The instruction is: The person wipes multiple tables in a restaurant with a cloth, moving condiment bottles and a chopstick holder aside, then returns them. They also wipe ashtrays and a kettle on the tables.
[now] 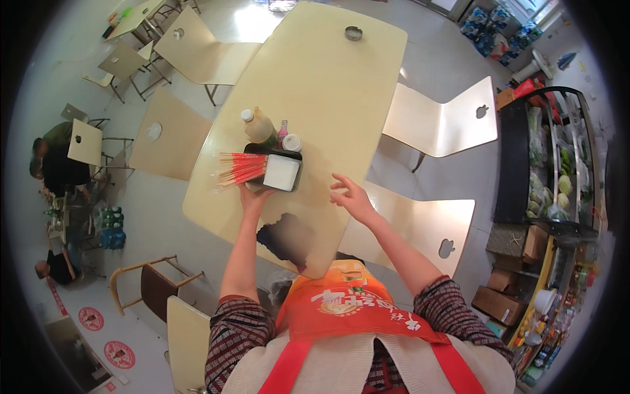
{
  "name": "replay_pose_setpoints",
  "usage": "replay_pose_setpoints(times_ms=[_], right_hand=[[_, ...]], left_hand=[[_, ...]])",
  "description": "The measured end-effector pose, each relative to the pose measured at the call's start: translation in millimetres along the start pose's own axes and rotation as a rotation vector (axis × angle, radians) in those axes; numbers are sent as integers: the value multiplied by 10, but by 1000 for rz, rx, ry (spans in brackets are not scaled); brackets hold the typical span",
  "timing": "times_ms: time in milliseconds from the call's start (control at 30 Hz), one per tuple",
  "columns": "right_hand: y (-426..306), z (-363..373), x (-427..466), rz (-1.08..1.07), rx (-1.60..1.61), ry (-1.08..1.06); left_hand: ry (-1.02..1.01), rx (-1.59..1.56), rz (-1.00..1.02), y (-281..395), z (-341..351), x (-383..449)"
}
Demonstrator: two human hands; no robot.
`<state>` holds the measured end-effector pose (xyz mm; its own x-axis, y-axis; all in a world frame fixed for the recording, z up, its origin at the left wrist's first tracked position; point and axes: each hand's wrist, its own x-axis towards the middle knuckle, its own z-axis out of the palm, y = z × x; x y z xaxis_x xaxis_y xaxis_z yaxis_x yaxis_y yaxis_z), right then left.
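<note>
My left hand grips the near side of a black table caddy, its fingers partly hidden under the chopsticks. Paper napkins fill the caddy's right part. Chopsticks in red-printed wrappers stick out to the left. Just behind stand a plastic bottle with a white cap, a small bottle of pink liquid and a white-lidded jar. My right hand is empty, fingers apart, over the table's right side. Between my forearms, a dark blurred patch shows on the tabletop; I cannot tell what it is.
The pale table carries an ashtray at its far end. Chairs line its left and right sides. A glass-fronted case with vegetables stands at right. Two people are at the far left.
</note>
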<state>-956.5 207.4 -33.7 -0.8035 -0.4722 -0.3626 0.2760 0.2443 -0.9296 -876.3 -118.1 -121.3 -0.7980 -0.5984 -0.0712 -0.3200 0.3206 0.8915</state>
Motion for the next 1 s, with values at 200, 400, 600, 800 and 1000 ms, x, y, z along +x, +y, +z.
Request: replay_pose_setpoints(times_ms=[200,400,600,800,1000], right_hand=[[37,-9,809,-28,24,-72],[209,-165,1188,-9,78,-86],[385,-507,1140,23,72,-104],[569,-804,782,53,128,-30],[641,-1087,431,181,203,10]], left_hand=[[6,-25,68,-136,115,251],[-22,-86,87,-167,377,688],[-59,-141,118,205,865,1244],[-63,-92,234,603,1309,1762],[-59,-81,256,805,1581,2074]])
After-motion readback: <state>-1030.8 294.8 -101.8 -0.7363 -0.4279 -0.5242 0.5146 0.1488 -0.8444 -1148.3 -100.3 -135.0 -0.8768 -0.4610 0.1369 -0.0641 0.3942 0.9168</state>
